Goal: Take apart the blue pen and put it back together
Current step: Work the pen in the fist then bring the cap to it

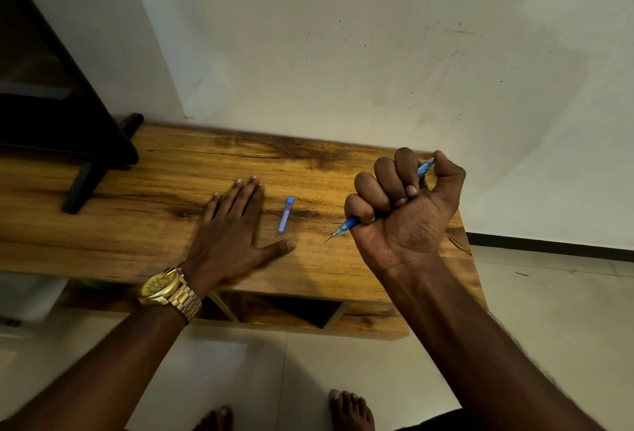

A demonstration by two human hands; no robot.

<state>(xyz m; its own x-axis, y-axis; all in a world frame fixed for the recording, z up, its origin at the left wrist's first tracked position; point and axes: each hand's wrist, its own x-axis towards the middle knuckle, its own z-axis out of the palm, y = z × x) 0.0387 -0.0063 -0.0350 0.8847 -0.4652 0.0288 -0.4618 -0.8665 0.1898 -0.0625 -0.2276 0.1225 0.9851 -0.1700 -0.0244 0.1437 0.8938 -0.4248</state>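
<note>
My right hand (404,211) is closed in a fist around the blue pen (350,224), held above the right part of the wooden table (144,224). The pen's thin tip pokes out low on the left of the fist, and its blue rear end shows at the top by my thumb. The pen's blue cap (285,215) lies loose on the table, between my hands. My left hand (233,224), with a gold wristwatch, lies flat on the table with fingers spread, just left of the cap and not touching it.
A dark stand with a black foot (85,187) occupies the table's left end. A white wall rises right behind the table. Below the top there is an open shelf compartment (295,310). My bare feet stand on the pale tiled floor (535,310) in front.
</note>
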